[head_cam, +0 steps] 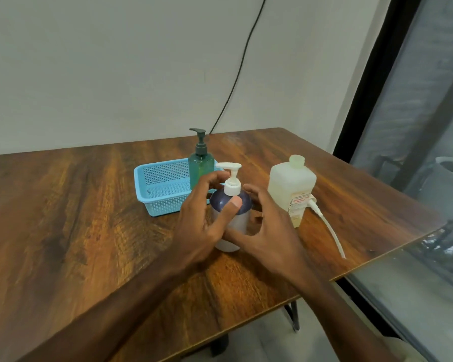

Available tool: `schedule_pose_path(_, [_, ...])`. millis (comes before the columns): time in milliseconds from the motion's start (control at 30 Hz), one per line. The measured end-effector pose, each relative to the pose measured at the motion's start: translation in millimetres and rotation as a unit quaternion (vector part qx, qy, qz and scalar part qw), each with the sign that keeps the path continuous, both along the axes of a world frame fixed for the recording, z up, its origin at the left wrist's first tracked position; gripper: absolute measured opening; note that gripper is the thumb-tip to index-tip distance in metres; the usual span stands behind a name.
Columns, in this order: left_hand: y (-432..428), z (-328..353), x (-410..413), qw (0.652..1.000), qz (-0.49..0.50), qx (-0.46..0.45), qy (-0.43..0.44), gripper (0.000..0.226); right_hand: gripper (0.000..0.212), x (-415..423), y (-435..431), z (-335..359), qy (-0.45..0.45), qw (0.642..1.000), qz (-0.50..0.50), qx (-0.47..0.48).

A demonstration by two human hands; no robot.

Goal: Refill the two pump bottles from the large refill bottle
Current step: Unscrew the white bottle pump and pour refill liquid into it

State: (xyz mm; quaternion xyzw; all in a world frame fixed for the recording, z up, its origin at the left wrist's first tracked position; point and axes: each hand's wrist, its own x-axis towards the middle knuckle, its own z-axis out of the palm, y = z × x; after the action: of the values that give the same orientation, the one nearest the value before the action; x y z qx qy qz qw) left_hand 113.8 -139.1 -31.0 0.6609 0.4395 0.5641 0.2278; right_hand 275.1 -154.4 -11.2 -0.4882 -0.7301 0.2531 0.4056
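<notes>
Both hands reach over the wooden bench [76, 205] and frame the purple pump bottle [243, 203], which stands upright between them. The left hand [199, 218] holds its top: thumb on the dark shoulder just under the white collar, fingers curled behind the pump neck. The right hand [270, 231] is spread wide at the bottle's right side, thumb lying along the pale lower body, fingers apart from it. Just right stands the large refill bottle [290, 189], capped, with a white cable [330, 231] beside it. Farther back sits a blue mesh basket [165, 205]; the green pump bottle [201, 168] stands at its right end, base hidden.
</notes>
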Motion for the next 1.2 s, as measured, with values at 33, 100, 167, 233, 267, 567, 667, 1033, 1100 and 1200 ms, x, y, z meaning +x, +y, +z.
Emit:
schedule_pose_path(33, [1.8, -1.2, -1.3, 1.0, 0.002, 0.002, 0.008, 0.049, 0.089, 3.7, -1.0, -0.8, 0.007, 1.0, 0.005, -0.011])
schedule_pose_path(100, [3.9, -2.4, -3.3, 1.0, 0.006, 0.013, 0.021, 0.05, 0.086, 11.2, -3.7, -0.6, 0.032, 0.999, 0.011, -0.029])
schedule_pose_path(167, [4.0, -2.8, -3.3, 0.999, 0.002, 0.017, 0.028, 0.054, 0.069, 17.9, -5.4, 0.8, 0.059, 0.998, 0.013, -0.019])
schedule_pose_path(233, [1.9, -3.0, -2.0, 0.999, -0.009, 0.021, 0.034, 0.057, 0.049, 21.6, -6.3, 5.7, 0.092, 0.996, 0.003, 0.012])
schedule_pose_path(267, [1.1, -3.6, -1.7, 0.999, -0.017, 0.021, 0.041, 0.057, 0.041, 22.1, -5.9, 9.6, 0.109, 0.994, -0.005, 0.028])
schedule_pose_path(567, [3.7, -8.7, -4.9, 0.995, -0.014, 0.018, 0.098, 0.083, 0.041, -16.5, 13.9, 39.6, 0.104, 0.99, -0.06, 0.073])
schedule_pose_path(667, [3.4, -2.4, -5.4, 0.994, -0.029, 0.053, 0.093, 0.069, 0.036, -13.9, 17.4, 37.4, 0.124, 0.988, -0.048, 0.077])
schedule_pose_path(1033, [3.8, 10.2, -10.9, 0.987, -0.103, 0.025, 0.124, 0.067, 0.03, 15.3, 25.7, 51.9, 0.074, 0.988, 0.135, -0.017])
schedule_pose_path(1100, [4.5, 8.5, -11.9, 0.986, -0.115, 0.005, 0.124, 0.074, 0.039, 16.5, 22.3, 43.4, 0.076, 0.989, 0.128, -0.013])
schedule_pose_path(1200, [5.4, 6.0, -18.8, 0.986, -0.151, -0.009, 0.075, 0.081, 0.063, 14.3, 17.3, 20.8, 0.085, 0.991, 0.106, -0.011])
